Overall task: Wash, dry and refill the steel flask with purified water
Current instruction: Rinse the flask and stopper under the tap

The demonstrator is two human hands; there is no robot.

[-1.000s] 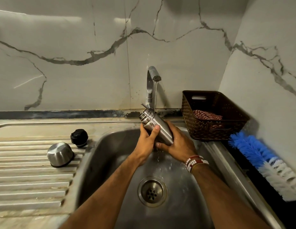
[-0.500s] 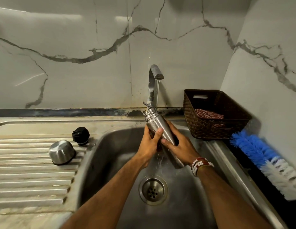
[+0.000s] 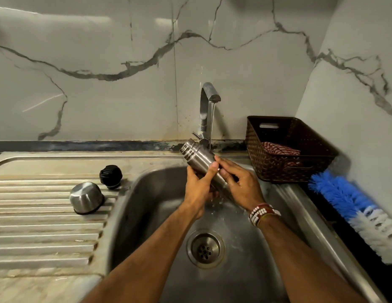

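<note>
Both-handed, left hand (image 3: 196, 186), right hand (image 3: 241, 182) gripping tilted flask (image 3: 199, 157), under tap (image 3: 209, 101)

Items shown: one steel flask (image 3: 199, 157); two hands, the left hand (image 3: 196, 189) and the right hand (image 3: 243, 184); one tap (image 3: 209, 95); one sink (image 3: 147, 204) with one drain (image 3: 205, 248); one steel cup (image 3: 86, 197); one black stopper (image 3: 111, 176); one woven basket (image 3: 289, 171) holding one striped cloth (image 3: 280, 148); one blue-and-white brush (image 3: 343, 197).

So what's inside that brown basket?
A red and white striped cloth lies inside the brown basket. Its woven front wall hides the cloth's lower part and the basket's floor.
</note>
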